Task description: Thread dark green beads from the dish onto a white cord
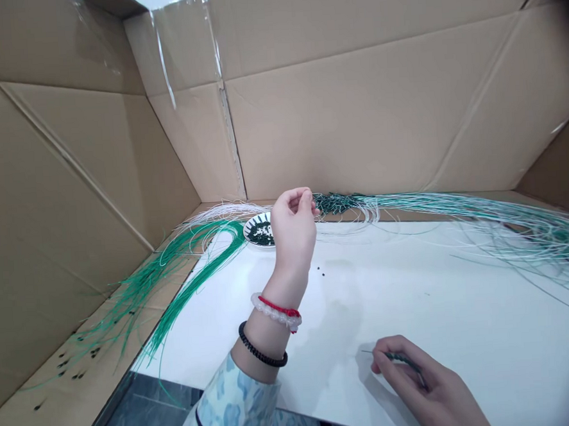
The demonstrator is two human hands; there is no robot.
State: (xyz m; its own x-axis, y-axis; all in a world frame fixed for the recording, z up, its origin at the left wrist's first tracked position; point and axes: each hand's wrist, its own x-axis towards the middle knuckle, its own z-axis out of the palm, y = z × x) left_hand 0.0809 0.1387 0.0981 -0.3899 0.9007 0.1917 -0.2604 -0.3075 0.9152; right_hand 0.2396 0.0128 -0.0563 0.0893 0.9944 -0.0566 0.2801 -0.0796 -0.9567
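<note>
My left hand is raised over the far part of the white board, with thumb and fingertips pinched together. Whatever lies in that pinch is too small or hidden to make out. Just left of the hand sits an oval dish with dark stripes on its rim, partly covered by the hand and holding many small dark pieces. Low on the right, my right hand is closed round a dark green, bumpy strand. A thin wire-like tip sticks out leftward from its fingertips.
Bright green strands drape over the board's left edge. Behind the left hand lies a dark green bundle, with green and white strands stretching right. Two dark bits rest on the board. Cardboard walls enclose the back and sides.
</note>
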